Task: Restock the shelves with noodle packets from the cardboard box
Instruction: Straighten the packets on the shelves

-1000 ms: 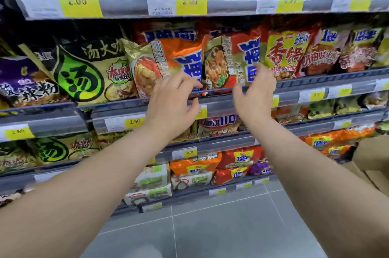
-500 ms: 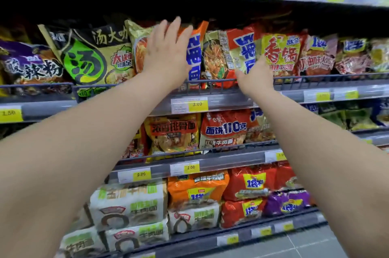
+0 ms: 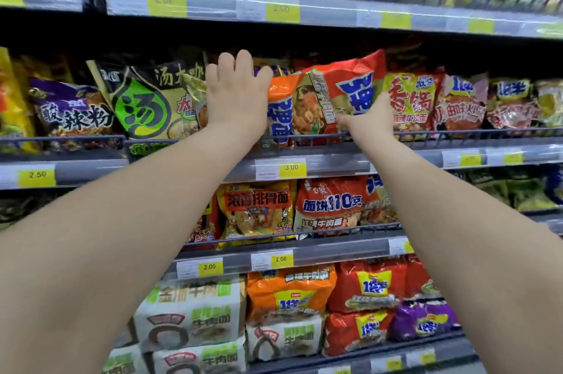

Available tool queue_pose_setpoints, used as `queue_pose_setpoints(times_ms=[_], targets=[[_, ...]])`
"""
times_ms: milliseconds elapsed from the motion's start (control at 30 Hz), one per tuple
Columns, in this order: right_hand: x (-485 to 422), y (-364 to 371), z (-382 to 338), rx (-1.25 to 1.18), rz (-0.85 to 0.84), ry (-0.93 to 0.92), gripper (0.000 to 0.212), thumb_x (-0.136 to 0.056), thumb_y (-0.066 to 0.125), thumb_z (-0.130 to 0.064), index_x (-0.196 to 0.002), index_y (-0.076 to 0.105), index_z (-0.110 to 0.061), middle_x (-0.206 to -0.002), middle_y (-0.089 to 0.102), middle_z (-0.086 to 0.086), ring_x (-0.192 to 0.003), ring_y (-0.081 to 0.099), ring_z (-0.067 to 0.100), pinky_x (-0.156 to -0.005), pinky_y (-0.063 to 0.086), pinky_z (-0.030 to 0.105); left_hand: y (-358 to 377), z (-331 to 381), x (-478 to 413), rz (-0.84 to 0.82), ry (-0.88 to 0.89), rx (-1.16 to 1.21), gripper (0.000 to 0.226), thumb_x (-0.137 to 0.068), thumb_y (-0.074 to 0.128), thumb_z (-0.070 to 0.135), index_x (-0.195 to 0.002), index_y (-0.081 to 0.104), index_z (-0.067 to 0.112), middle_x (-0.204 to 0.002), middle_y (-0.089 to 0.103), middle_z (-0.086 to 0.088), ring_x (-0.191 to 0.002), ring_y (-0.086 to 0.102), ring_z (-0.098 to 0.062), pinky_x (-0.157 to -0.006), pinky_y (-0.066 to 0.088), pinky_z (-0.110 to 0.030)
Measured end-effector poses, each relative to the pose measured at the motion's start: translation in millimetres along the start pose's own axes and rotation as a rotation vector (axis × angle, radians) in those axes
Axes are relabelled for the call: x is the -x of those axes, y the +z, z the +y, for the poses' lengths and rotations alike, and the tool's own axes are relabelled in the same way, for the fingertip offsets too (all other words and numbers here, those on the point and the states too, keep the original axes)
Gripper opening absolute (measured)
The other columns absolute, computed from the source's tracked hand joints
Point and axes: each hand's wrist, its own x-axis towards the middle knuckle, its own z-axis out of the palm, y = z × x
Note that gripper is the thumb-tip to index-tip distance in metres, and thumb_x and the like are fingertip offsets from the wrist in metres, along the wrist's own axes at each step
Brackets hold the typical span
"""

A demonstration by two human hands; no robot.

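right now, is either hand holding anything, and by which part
Right hand pinches the orange noodle packet by its lower right corner; left hand presses flat on the neighbouring packet.

One wide-angle view from the person's head, facing forward and close to the shelves (image 3: 335, 165), which fill the frame and bow at its edges; left arm (image 3: 128, 230) and right arm (image 3: 463, 230) run from the lower corners toward centre

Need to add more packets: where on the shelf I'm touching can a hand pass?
Free: only the dark gap above the packet tops, under the upper price rail. Crowded: the row overlaps from purple packet past the orange packet.
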Motion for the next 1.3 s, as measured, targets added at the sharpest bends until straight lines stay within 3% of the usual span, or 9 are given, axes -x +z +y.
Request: queue_pose_setpoints(times_ms=[133,300,400,567,667,733,867,1100,1300], targets=[[7,-8,-6,-0.135,0.115,-0.153,0.042,-0.077,0.070,-0.011,-0.106,0.041,-0.020,-0.099,0.059,-0.002,-0.090,0.059,0.021,-0.078,0.053,0.043,-2,-6,10,0.078,-0.090,0.135,0.058,-0.065,0.079,0.048,-0.109,0.056,0.019,-0.110,0.047,-0.009,-0.098,0.043,-0.034,-0.080,0.034,-0.042],[-2,-30,-20,0.112,0.363,-0.357,0.042,-0.073,0.052,0.011,-0.105,0.051,-0.017,-0.103,0.049,0.001,-0.103,0.046,0.025,-0.083,0.045,0.042,-10,-2,8,0.098,-0.301,0.376,0.068,-0.067,0.070,0.063,-0.119,0.052,0.022,-0.116,0.046,-0.006,-0.104,0.042,-0.030,-0.082,0.036,-0.038],[-6,-35,-16,0.237,0.292,-0.389,0.050,-0.071,0.051,0.016,-0.108,0.056,-0.018,-0.112,0.050,0.008,-0.101,0.043,0.020,-0.079,0.042,0.033,-3,-1,5,0.082,-0.416,0.535,0.072,-0.066,0.069,0.067,-0.119,0.051,0.022,-0.116,0.045,-0.005,-0.107,0.041,-0.027,-0.081,0.037,-0.033],[-8,-33,-13,0.195,0.183,-0.426,0.044,-0.076,0.051,0.013,-0.108,0.054,-0.016,-0.118,0.043,0.009,-0.100,0.039,0.017,-0.073,0.035,0.027,13,-7,1,0.097,-0.530,0.767,0.075,-0.063,0.071,0.068,-0.117,0.052,0.019,-0.117,0.046,-0.004,-0.113,0.041,-0.023,-0.088,0.036,-0.029],[-14,-27,-10,0.273,0.173,-0.464,0.044,-0.078,0.049,0.011,-0.112,0.052,-0.017,-0.130,0.039,0.011,-0.121,0.031,0.025,-0.092,0.037,0.034,32,-7,6,0.017,-0.599,0.901,0.078,-0.058,0.070,0.072,-0.114,0.054,0.020,-0.113,0.053,-0.001,-0.109,0.050,-0.019,-0.091,0.042,-0.032],[-15,-19,-5,0.469,0.238,-0.445,0.049,-0.084,0.054,0.000,-0.125,0.046,-0.025,-0.149,0.020,0.016,-0.136,0.015,0.035,-0.110,0.025,0.047,39,-6,8,-0.064,-0.648,0.955,0.075,-0.057,0.070,0.074,-0.108,0.053,0.021,-0.107,0.061,0.001,-0.100,0.059,-0.019,-0.083,0.049,-0.036],[-8,0,-4,0.406,0.337,-0.333,0.069,-0.085,0.065,-0.026,-0.140,0.024,-0.017,-0.144,0.022,0.018,-0.131,0.022,0.036,-0.103,0.036,0.046,38,0,7,0.049,-0.748,0.893,0.086,-0.064,0.077,0.059,-0.123,0.039,0.010,-0.122,0.044,-0.005,-0.098,0.050,-0.014,-0.067,0.040,-0.026],[5,42,18,0.456,0.133,-0.481,0.057,-0.086,0.057,-0.041,-0.136,0.038,-0.021,-0.147,0.027,0.012,-0.134,0.021,0.034,-0.109,0.024,0.053,42,17,28,0.170,-0.400,0.638,0.036,-0.081,0.071,0.022,-0.111,0.051,0.016,-0.111,0.045,-0.005,-0.098,0.050,-0.024,-0.072,0.041,-0.029],[-4,45,6,0.548,-0.057,-0.392,0.069,-0.086,0.052,-0.047,-0.145,0.015,-0.045,-0.156,0.004,0.013,-0.141,0.001,0.044,-0.111,0.009,0.062,54,25,28,-0.134,-0.253,0.363,0.052,-0.090,0.047,0.052,-0.139,0.039,0.037,-0.152,0.025,-0.001,-0.132,0.026,-0.034,-0.095,0.039,-0.047]])
